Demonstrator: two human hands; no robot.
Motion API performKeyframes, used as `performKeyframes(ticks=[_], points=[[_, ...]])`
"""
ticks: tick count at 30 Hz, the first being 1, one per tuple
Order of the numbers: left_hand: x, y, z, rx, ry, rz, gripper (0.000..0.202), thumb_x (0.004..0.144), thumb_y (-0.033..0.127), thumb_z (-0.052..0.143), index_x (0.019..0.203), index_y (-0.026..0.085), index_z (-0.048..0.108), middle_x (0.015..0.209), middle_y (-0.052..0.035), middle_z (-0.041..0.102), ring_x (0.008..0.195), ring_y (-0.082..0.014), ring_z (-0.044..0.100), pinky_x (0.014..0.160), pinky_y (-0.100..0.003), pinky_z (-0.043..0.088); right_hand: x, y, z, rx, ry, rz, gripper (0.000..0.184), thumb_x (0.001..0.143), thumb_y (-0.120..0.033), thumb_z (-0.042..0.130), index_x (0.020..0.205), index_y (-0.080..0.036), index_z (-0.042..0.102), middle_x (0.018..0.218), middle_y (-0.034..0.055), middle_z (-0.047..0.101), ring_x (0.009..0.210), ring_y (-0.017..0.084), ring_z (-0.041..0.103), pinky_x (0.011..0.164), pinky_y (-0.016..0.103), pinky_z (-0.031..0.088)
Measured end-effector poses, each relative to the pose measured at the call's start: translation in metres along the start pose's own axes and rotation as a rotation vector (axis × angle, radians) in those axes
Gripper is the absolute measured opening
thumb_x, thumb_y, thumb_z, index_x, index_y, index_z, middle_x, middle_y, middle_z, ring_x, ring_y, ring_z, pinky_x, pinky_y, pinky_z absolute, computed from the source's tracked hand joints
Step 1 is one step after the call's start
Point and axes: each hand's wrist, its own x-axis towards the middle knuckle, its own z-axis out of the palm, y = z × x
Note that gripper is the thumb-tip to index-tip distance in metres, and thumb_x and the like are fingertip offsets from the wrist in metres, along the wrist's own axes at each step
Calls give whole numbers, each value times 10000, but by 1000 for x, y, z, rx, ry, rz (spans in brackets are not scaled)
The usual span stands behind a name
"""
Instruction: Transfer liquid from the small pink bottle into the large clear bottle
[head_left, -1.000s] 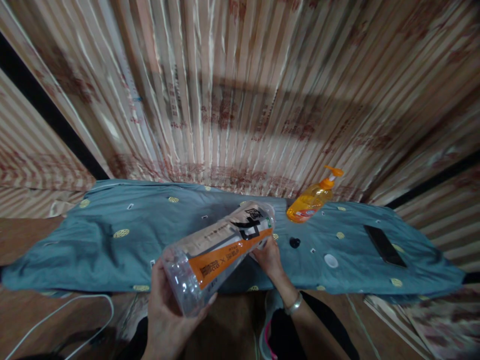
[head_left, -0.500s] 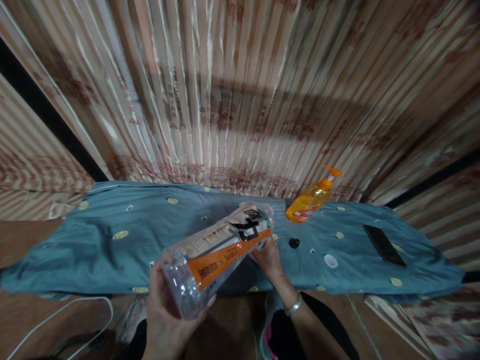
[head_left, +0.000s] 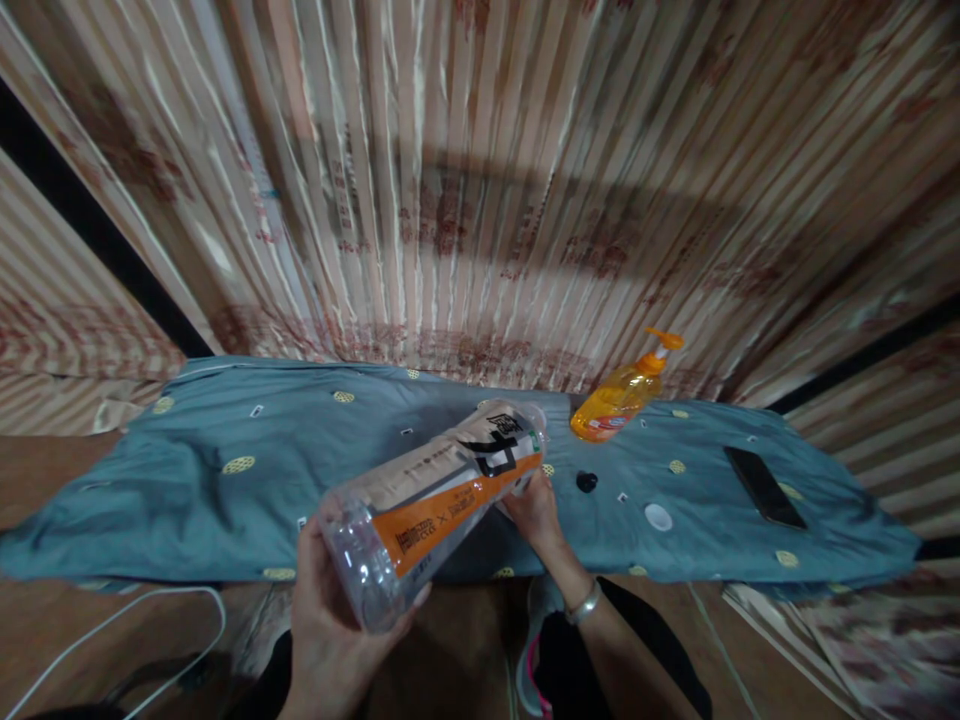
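A large clear plastic bottle (head_left: 442, 500) with an orange, white and black label is held aslant over the front of the cloth-covered table. My left hand (head_left: 334, 620) is wrapped round its near left end, thumb along the underside. At the far right end my right hand (head_left: 534, 510) grips the bottle from below, its fingers partly hidden behind it. On the cloth just right of that hand lie a small black object (head_left: 586, 482), perhaps a cap, and a round white disc (head_left: 658, 517).
An orange pump bottle (head_left: 616, 400) stands at the back right of the blue-green cloth (head_left: 285, 430). Farther right lies a black phone (head_left: 763, 487). A striped curtain (head_left: 450, 250) hangs close behind. A white cable (head_left: 142, 597) loops over the floor at lower left.
The view has shifted very slightly. Both hands keep the bottle in nearly the same slanted position, and the things on the cloth have not moved.
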Motion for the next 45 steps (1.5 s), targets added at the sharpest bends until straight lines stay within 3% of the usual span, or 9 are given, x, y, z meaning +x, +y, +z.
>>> performKeyframes(ticks=[10,18,29,34,39,45], points=[[0,-7,-3,21,1,-9,857,447,410,929,1203,217,573,1139,-56,682,1039,-280,719,862,-376,628,0,0,0,7,-23,46,337,767,-334,714,1068,-215,621,1011,105,734,985,302,695,904,482,560],[0,-1,-2,-5,-25,-13,744,491,350,896,1160,233,592,1099,-27,689,1001,-248,726,849,-353,628,1,-4,-2,9,-31,55,337,760,-317,706,1075,-219,633,993,86,729,986,300,697,888,472,564],[1,-6,-5,32,-35,-6,811,479,417,919,1194,229,586,1112,-35,689,1045,-262,718,928,-399,610,1,-1,0,17,-26,67,329,749,-340,699,1037,-208,608,999,113,733,969,318,702,890,498,569],[2,-6,-4,33,-40,-7,837,475,472,926,1197,233,578,1101,-31,691,1016,-264,728,907,-408,621,1,-2,-1,32,-38,71,334,766,-348,677,1058,-199,611,1012,133,734,986,329,693,914,545,552],[0,-1,-1,10,-26,0,808,464,445,932,1158,215,586,1067,-42,715,959,-261,744,835,-376,642,1,-2,-1,37,-29,44,336,774,-374,677,1060,-205,623,1032,118,735,1021,315,688,952,540,537],[0,1,-1,-8,-19,-27,834,437,423,944,1166,214,596,1076,-44,711,982,-274,737,846,-385,638,0,-1,-2,31,-39,40,327,777,-332,685,1076,-224,606,1046,113,739,1016,317,690,931,539,551]])
